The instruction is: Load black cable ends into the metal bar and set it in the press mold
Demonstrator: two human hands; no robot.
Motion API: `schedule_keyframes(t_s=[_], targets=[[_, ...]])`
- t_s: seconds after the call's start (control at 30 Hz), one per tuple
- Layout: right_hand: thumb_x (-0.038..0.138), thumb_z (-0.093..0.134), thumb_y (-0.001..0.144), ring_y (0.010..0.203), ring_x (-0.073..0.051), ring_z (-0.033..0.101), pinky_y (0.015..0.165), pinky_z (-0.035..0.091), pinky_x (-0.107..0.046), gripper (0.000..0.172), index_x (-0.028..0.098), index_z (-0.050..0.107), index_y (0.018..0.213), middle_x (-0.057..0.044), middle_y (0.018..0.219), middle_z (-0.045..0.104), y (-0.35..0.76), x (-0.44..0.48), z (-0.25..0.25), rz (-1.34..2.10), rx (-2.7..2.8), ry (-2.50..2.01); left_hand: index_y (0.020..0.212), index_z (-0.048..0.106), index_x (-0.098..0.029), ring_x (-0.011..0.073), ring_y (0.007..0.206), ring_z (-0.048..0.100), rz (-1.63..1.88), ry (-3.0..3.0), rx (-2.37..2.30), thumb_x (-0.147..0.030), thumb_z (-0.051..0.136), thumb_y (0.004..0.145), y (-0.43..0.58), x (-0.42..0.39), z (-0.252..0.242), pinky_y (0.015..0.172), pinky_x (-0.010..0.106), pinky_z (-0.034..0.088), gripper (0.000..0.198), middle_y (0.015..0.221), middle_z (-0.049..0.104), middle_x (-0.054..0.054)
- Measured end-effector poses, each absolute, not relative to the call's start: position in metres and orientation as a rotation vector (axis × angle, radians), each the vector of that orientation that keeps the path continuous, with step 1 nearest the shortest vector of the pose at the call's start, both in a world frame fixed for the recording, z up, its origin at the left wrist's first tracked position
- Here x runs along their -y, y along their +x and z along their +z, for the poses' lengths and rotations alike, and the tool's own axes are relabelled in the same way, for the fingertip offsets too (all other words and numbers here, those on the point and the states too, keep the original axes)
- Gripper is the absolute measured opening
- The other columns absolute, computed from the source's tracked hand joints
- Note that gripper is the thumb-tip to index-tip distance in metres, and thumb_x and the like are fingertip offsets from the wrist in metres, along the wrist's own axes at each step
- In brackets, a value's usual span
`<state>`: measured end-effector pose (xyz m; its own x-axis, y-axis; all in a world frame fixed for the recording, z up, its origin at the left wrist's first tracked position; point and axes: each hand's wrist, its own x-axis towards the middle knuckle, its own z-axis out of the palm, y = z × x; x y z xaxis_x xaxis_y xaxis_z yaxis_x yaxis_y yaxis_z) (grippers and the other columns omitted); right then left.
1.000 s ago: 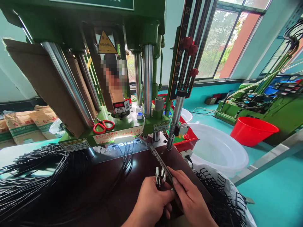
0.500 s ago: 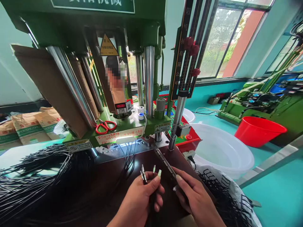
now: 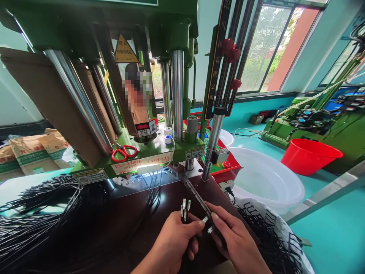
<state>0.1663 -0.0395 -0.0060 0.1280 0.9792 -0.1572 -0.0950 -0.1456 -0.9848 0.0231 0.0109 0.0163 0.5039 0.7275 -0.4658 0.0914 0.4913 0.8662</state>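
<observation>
A green press (image 3: 159,28) stands over the far edge of a dark brown worktable (image 3: 119,207), and a large heap of black cables (image 3: 37,228) spreads across the table's left side. A few thin cables (image 3: 152,190) trail from under the press at the middle of the far edge. A narrow metal bar (image 3: 196,196) slants from near the far right corner toward the near edge, where the person's right hand (image 3: 235,238) grips its near end. Just beside it, the left hand (image 3: 179,236) is closed around several leads, their small silver connectors (image 3: 184,205) standing above the fist; thumb and forefinger pinch one more, its tip close to the bar. Red-handled scissors (image 3: 124,153) lie on the press's lower plate.
</observation>
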Motion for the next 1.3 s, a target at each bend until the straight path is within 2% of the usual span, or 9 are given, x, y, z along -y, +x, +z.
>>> schedule_keyframes(t_s=[0.13,0.33,0.43,0.5,0.53,0.63,0.73,0.93,1.3], targets=[[0.054,0.045,0.088,0.075,-0.010,0.044,0.058,0.036,-0.020,0.057,0.013,0.048,0.128,-0.007,0.096,0.047,0.167,0.039,-0.008,1.164,1.093,-1.379,0.074,0.046,-0.009,0.0058,0.041,0.037,0.487,1.023,-0.989,-0.034,0.060,0.073,0.026,-0.012,0.017,0.034,0.018,0.025,0.029,0.058,0.043,0.001],[0.055,0.046,0.087,0.075,-0.010,0.046,0.062,0.039,-0.021,0.060,0.009,0.050,0.125,-0.008,0.098,0.048,0.169,0.042,-0.003,1.122,1.143,-1.408,0.077,0.049,-0.007,0.0082,0.047,0.043,0.530,1.012,-0.999,-0.029,0.060,0.075,0.025,-0.012,0.017,0.041,0.020,0.032,0.025,0.063,0.048,0.003],[0.055,0.055,0.082,0.054,-0.005,0.031,0.046,0.024,-0.019,0.067,0.011,0.044,0.130,-0.001,0.069,0.038,0.168,0.041,-0.002,1.276,0.949,-1.385,0.085,0.052,-0.005,0.0083,0.059,0.048,0.693,1.028,-1.084,-0.034,0.063,0.078,0.011,-0.015,0.021,0.058,0.021,0.039,0.032,0.069,0.053,0.006],[0.055,0.059,0.079,0.049,-0.003,0.019,0.044,0.012,-0.019,0.071,0.015,0.040,0.134,0.003,0.060,0.023,0.168,0.040,-0.004,1.373,0.850,-1.368,0.093,0.052,-0.005,0.0093,0.067,0.050,0.812,0.864,-1.013,-0.035,0.067,0.076,-0.001,-0.017,0.025,0.068,0.023,0.043,0.038,0.075,0.054,0.005],[0.055,0.060,0.078,0.048,-0.004,0.018,0.044,0.011,-0.019,0.073,0.016,0.038,0.136,0.003,0.059,0.021,0.168,0.039,-0.006,1.399,0.826,-1.364,0.098,0.052,-0.006,0.0100,0.070,0.051,0.842,0.752,-0.950,-0.034,0.068,0.076,-0.006,-0.017,0.028,0.068,0.024,0.044,0.039,0.078,0.053,0.005],[0.056,0.060,0.077,0.047,-0.004,0.018,0.042,0.012,-0.019,0.073,0.017,0.038,0.136,0.003,0.058,0.021,0.168,0.037,-0.011,1.413,0.828,-1.366,0.109,0.049,-0.008,0.0087,0.061,0.048,0.820,0.622,-0.897,-0.033,0.060,0.082,-0.013,-0.017,0.033,0.051,0.021,0.038,0.038,0.078,0.051,0.004],[0.056,0.062,0.075,0.045,-0.004,0.017,0.040,0.011,-0.018,0.078,0.015,0.037,0.136,0.004,0.056,0.022,0.165,0.038,-0.009,1.408,0.823,-1.357,0.107,0.046,-0.009,0.0078,0.047,0.042,0.710,0.740,-0.967,-0.040,0.044,0.091,-0.004,-0.017,0.032,0.040,0.019,0.027,0.035,0.071,0.050,0.003],[0.056,0.062,0.076,0.045,-0.003,0.018,0.041,0.010,-0.018,0.077,0.008,0.041,0.134,0.004,0.054,0.025,0.164,0.039,-0.004,1.381,0.860,-1.350,0.080,0.048,-0.010,0.0088,0.049,0.036,0.500,1.064,-1.041,-0.035,0.057,0.079,0.018,-0.022,0.018,0.035,0.020,0.035,0.026,0.059,0.035,0.000],[0.057,0.056,0.081,0.043,-0.003,0.019,0.038,0.011,-0.020,0.072,0.007,0.042,0.132,0.003,0.055,0.026,0.169,0.038,-0.010,1.303,1.073,-1.437,0.073,0.049,-0.009,0.0083,0.044,0.036,0.378,1.087,-0.940,-0.037,0.060,0.074,0.015,-0.028,0.015,0.034,0.020,0.036,0.030,0.055,0.037,0.000]])
